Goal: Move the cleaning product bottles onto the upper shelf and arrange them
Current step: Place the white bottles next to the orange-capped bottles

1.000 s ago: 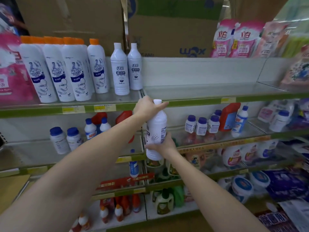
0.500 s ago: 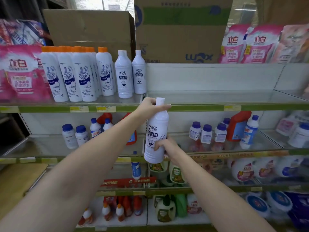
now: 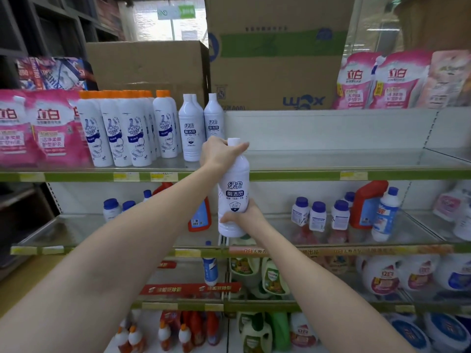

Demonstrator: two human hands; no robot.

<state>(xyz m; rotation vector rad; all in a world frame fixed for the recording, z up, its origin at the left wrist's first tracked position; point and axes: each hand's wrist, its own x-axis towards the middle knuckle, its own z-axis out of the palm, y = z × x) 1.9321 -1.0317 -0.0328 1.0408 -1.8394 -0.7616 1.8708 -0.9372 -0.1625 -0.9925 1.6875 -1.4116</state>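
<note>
A shop aisle of green-edged shelving stocked with cleaning goods surrounds you. Nearest the camera, your two forearms reach up and forward with one white bottle (image 3: pixel 234 197) held upright between them, in the air before the upper shelf (image 3: pixel 331 175) and not yet on it. Your right hand (image 3: pixel 248 215) wraps the lower body just above the base; your left hand (image 3: pixel 219 154) curls round the neck below the cap. Beyond, on the upper shelf, two matching white bottles (image 3: pixel 201 128) stand beside a row of orange-capped bottles (image 3: pixel 127 131), with pink refill pouches (image 3: pixel 38 128) at the far left and cardboard boxes (image 3: pixel 275 62) behind. The lift looks nearly done. Next, by this reading, you must raise the base clear of the shelf lip and set the bottle in the bare stretch just right of its twins, label facing out.
</note>
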